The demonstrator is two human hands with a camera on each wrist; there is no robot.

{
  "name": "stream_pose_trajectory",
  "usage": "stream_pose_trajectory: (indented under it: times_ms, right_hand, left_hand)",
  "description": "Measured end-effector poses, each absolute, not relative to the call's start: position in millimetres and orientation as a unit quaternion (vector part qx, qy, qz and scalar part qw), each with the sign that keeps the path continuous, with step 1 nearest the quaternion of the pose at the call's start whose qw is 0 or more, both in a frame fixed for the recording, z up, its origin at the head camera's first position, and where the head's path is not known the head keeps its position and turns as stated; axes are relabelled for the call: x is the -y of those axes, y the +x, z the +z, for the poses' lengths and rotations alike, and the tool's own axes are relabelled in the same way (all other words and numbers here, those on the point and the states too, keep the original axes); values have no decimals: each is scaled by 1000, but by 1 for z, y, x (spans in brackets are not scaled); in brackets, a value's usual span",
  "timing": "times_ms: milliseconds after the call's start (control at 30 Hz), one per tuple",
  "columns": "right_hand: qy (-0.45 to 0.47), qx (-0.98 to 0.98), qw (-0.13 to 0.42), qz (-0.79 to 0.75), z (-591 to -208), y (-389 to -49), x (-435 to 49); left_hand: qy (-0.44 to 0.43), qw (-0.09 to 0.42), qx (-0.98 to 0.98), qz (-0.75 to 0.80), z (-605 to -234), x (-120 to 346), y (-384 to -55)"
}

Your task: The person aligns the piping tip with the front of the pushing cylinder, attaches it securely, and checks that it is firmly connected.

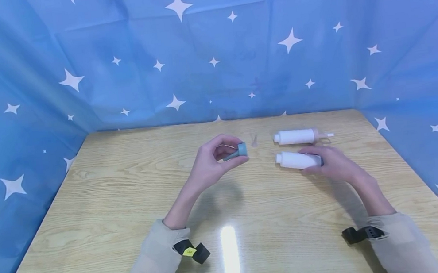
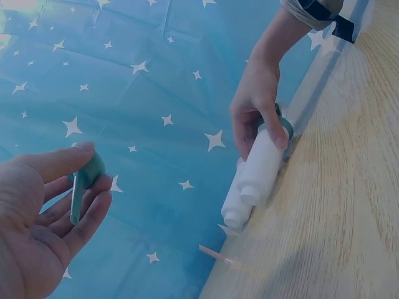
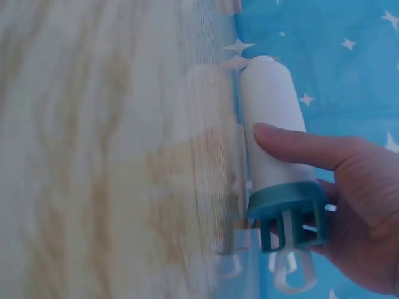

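My left hand (image 1: 215, 157) pinches a small teal cap (image 1: 242, 149) between thumb and fingertips, above the table. A thin teal stem (image 2: 76, 198) sticks out from the cap towards the palm. On the right, my right hand (image 1: 331, 162) grips a white bottle-like cylinder (image 1: 295, 160), thumb on one side and fingers on the other. Its narrow nub points left. Past the thumb, the right wrist view shows its teal slotted collar (image 3: 290, 196) and a white loop (image 3: 296, 274). A second white cylinder (image 1: 295, 137) with a pinkish collar lies just behind it.
A small pinkish piece (image 1: 254, 140) lies on the wooden table (image 1: 91, 221) between the left hand and the cylinders. Blue star-patterned cloth (image 1: 209, 44) hangs behind the table and at both sides. Black straps are round both sleeves.
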State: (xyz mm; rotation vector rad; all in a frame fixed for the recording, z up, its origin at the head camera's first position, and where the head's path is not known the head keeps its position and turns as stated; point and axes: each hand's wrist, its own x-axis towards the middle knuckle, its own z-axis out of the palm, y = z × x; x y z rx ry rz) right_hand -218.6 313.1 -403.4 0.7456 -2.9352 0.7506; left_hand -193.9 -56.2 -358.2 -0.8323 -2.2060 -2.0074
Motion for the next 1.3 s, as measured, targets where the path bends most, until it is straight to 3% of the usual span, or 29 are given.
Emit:
stream_pose_trajectory:
  times_ms: [1300]
  right_hand:
    - [270,920,106,262,-346,-202,-267]
  left_hand:
    - [-260,19,725,-638,-358,57,-194]
